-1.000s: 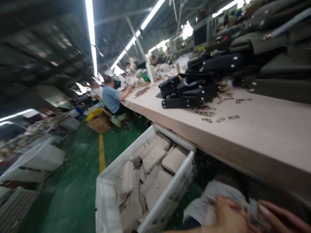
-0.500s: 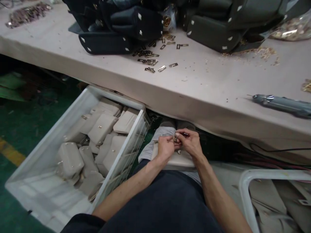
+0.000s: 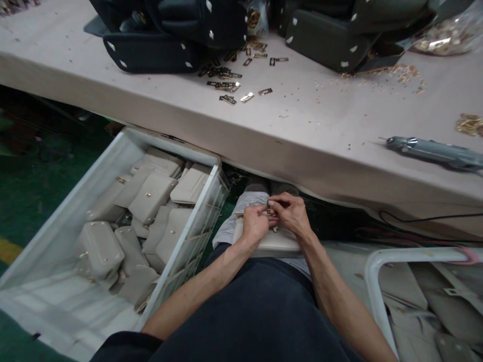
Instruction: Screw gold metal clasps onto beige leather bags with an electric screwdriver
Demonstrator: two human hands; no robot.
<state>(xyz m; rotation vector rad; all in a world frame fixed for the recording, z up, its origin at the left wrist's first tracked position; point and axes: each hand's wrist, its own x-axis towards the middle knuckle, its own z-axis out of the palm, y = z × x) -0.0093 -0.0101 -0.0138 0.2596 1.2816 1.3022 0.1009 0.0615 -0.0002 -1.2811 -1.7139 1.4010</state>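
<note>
From the wearer's head, the single view looks forward and steeply down, the left hand (image 3: 255,224) and right hand (image 3: 295,215) near, the table (image 3: 302,113) farther off, a crate (image 3: 75,307) left.

Can't really make out the metal bit (image 3: 268,205), it's tiny and the fingers (image 3: 282,197) cover part of it. They block some of the beige bag (image 3: 284,243) too. Black bags (image 3: 151,53) get chopped up top, gray power tool (image 3: 426,149) at the right edge.

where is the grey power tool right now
In the head view, the grey power tool lies at the right on the table, close to its near edge, just in front of some gold-coloured pieces.
</note>
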